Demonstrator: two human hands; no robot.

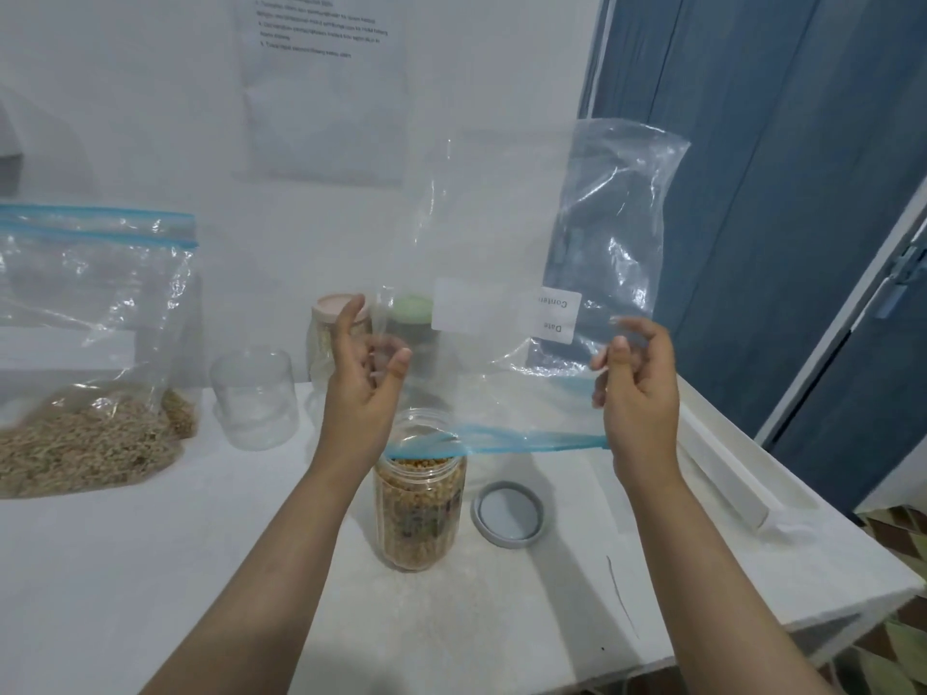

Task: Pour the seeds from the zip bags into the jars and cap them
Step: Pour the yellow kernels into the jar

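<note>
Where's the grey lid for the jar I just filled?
In the head view, the grey lid lies flat on the white table, just right of the filled jar, below the right hand.

A plain room in a home, set up for a recorded task; white counter against a white wall, printed instruction sheet taped up, blue panelled door at right, patterned floor tiles below

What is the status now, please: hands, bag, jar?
Left hand and right hand hold the empty bag upside down, mouth over the jar. Jar full of seeds, uncapped. Lid beside it on the table. Nothing in the way.
</note>
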